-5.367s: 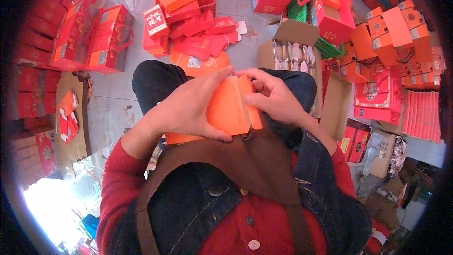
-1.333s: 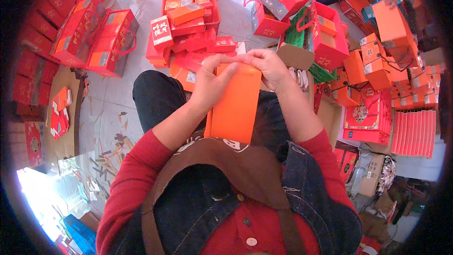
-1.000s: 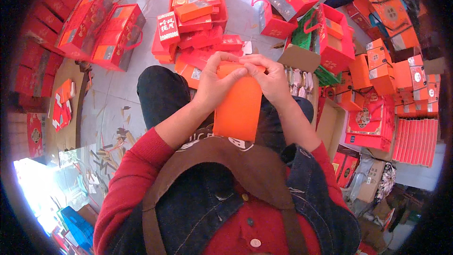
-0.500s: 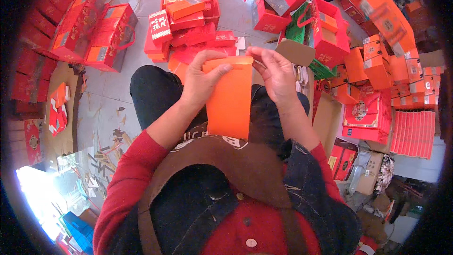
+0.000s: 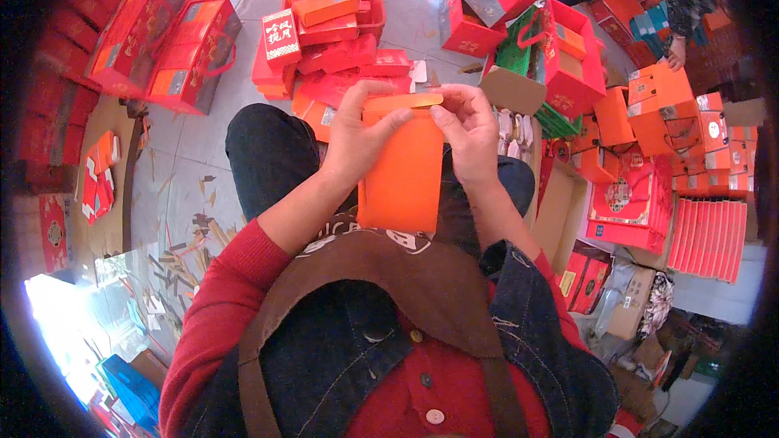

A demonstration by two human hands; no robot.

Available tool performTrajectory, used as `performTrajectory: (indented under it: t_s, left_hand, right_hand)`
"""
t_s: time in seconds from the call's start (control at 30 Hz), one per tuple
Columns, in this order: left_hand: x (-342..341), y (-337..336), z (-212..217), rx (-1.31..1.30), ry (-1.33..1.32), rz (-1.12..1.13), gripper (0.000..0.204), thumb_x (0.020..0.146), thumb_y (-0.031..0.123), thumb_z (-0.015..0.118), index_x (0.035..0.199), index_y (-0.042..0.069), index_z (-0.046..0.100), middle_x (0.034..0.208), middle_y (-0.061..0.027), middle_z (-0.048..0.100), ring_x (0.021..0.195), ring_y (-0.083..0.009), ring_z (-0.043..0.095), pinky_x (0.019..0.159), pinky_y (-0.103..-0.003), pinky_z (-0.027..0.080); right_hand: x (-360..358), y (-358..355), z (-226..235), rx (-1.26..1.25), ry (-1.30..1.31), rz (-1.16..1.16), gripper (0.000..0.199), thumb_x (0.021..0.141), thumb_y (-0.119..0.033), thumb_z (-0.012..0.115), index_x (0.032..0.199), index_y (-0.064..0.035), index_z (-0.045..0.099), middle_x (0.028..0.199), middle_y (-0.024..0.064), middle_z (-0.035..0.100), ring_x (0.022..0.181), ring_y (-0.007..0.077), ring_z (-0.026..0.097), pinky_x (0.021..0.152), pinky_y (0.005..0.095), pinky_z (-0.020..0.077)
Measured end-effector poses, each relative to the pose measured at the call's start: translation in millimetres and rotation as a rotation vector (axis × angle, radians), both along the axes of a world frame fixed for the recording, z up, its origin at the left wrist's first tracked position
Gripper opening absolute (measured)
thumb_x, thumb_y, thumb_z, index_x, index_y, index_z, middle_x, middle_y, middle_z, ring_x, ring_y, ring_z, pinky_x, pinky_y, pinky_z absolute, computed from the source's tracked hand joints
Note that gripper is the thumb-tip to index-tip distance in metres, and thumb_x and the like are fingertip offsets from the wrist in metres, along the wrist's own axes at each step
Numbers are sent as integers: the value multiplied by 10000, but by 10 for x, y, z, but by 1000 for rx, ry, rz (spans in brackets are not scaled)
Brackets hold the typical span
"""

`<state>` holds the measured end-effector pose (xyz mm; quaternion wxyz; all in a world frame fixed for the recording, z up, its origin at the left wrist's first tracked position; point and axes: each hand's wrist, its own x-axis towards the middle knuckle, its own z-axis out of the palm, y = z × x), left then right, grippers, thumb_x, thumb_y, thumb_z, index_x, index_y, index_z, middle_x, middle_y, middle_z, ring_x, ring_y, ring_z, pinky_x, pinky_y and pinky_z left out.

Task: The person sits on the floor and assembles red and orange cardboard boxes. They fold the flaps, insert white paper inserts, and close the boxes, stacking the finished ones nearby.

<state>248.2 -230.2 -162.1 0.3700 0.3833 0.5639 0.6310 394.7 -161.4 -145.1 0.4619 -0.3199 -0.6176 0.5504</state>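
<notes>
At the centre of the frame, the left hand (image 5: 357, 142) and right hand (image 5: 469, 131) each pinched an upper corner of the flat orange cardboard box (image 5: 403, 166), held upright over the lap. The top flap looked best folded with even thumb pressure along its crease. The card was smooth, matte and stiff, like the glossy red gift boxes (image 5: 329, 20) stacked at upper centre.

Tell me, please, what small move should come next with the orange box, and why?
Probably press the top flap down shut. Both hands, left and right, pinch the upper corners of the flat orange box, held upright over the lap, and the flap looks bent over, not tucked.
</notes>
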Motion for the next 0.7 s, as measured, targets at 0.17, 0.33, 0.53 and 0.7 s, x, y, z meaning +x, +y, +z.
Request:
performTrajectory:
  t_s: [0.17,0.33,0.53,0.7]
  left_hand:
    - [-10,-3,-14,-12,20,-23,333,750,160,735,992,21,553,973,-75,565,909,-153,557,788,-278,466]
    - [-6,-23,-31,36,38,-111,333,746,130,737,997,21,547,952,-64,577,898,-140,565,785,-268,470]
    - [32,-39,-20,11,-107,-134,343,740,130,744,1001,25,547,930,-57,582,881,-127,567,762,-263,477]
    - [-1,-35,-118,25,-50,-107,300,751,118,735,973,27,556,913,-45,582,843,-112,564,732,-253,477]
  right_hand:
    - [77,78,37,-70,-31,47,106,809,-47,641,906,-7,628,906,51,627,871,126,585,814,254,463]
    - [139,173,202,-362,-144,122,75,804,-45,638,866,-5,624,927,74,625,795,130,605,715,262,515]
    - [183,254,203,-324,-239,244,51,803,-48,629,820,-8,602,1018,103,597,811,158,615,716,314,546]
    - [253,307,137,-248,-186,371,62,794,-48,639,803,-16,587,1036,112,589,874,162,600,766,299,527]
